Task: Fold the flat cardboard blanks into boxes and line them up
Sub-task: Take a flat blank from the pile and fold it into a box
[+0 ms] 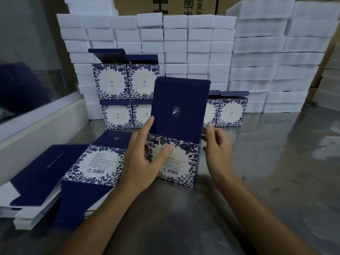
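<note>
A blue-and-white floral box (181, 162) stands on the steel table (257, 181) in the middle, its dark blue lid flap (179, 107) raised upright. My left hand (143, 162) holds the box's left side, thumb across the printed front panel and index finger up along the lid's left edge. My right hand (217, 146) is at the box's right side, fingers curled by the rear corner; whether they touch it I cannot tell. A stack of flat blanks (73, 172) lies at the left. Several folded boxes (127, 81) stand in two tiers behind, with more (230, 112) to the right.
White foam blocks (202, 43) are stacked high along the back and right (285, 61). Brown cartons (165, 4) rise behind them. A white ledge (36, 126) with a glass panel runs along the left.
</note>
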The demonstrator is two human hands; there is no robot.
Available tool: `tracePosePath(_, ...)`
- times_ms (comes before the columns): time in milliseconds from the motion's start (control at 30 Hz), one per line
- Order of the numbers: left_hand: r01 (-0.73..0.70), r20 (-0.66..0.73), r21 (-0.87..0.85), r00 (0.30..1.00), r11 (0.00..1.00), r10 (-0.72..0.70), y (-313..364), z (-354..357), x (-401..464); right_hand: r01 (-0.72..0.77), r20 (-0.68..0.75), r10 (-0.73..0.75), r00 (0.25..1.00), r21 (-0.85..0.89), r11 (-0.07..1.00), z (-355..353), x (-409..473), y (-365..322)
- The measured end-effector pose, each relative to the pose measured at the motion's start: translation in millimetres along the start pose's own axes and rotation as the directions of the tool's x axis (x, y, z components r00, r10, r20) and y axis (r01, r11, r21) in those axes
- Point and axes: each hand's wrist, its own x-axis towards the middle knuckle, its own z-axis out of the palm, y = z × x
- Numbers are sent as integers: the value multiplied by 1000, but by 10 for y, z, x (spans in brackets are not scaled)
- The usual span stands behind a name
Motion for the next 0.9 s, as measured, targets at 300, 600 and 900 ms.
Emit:
tracePosePath(300, -119, -89, 152, 987, 981, 133, 72, 14, -3, 34, 31, -33, 999, -32, 999, 17, -47, -19)
tracePosePath(600, -214, -143, 242, 957, 946, 253, 138, 68, -32, 655, 250, -653, 715, -566, 501, 135, -193, -62)
tracePosePath(900, -204, -157, 274, 955, 940, 253, 178, 87, -44, 636, 297, -603, 740, -601, 484, 279, -279, -85)
